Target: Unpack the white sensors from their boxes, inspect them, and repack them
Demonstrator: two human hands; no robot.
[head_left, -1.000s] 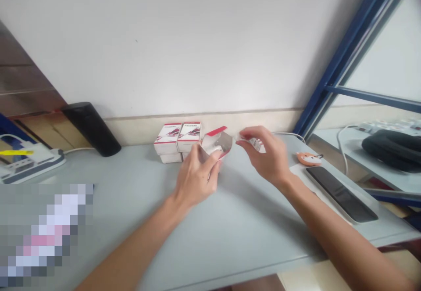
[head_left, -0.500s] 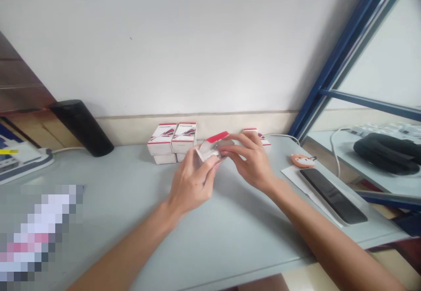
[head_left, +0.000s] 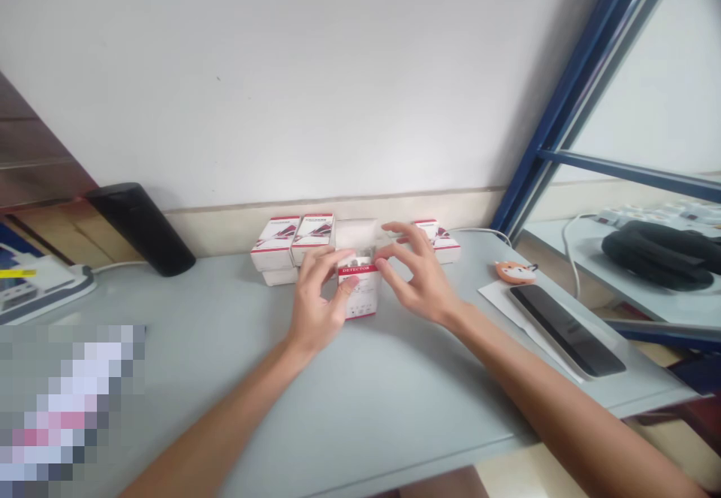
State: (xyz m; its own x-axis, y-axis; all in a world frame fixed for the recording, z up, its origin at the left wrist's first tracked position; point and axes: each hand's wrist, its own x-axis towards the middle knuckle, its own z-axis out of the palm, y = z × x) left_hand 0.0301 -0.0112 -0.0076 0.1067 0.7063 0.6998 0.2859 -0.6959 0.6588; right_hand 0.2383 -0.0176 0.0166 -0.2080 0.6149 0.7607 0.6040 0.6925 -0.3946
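A small white and red cardboard box (head_left: 363, 299) with "DETECTOR" printed along its front stands upright on the grey table, its top open and a pale lid flap (head_left: 356, 233) raised at the back. My left hand (head_left: 321, 291) grips the box from the left, thumb on the front face. At the top right corner, my right hand (head_left: 417, 273) has thumb and index fingertips closed on the box's edge, with the other fingers lifted. Something pale shows in the opening, too small to make out.
Several similar boxes (head_left: 276, 235) are stacked by the wall on the left, and more boxes (head_left: 442, 241) lie behind my right hand. A black cylinder (head_left: 143, 231) stands far left. On the right are a phone (head_left: 566, 330), a paper sheet (head_left: 507, 299) and an orange trinket (head_left: 514, 273).
The box has gone from tilted between my hands to upright on the table, its printed front facing me. My right fingers have moved from the opening to its right edge.
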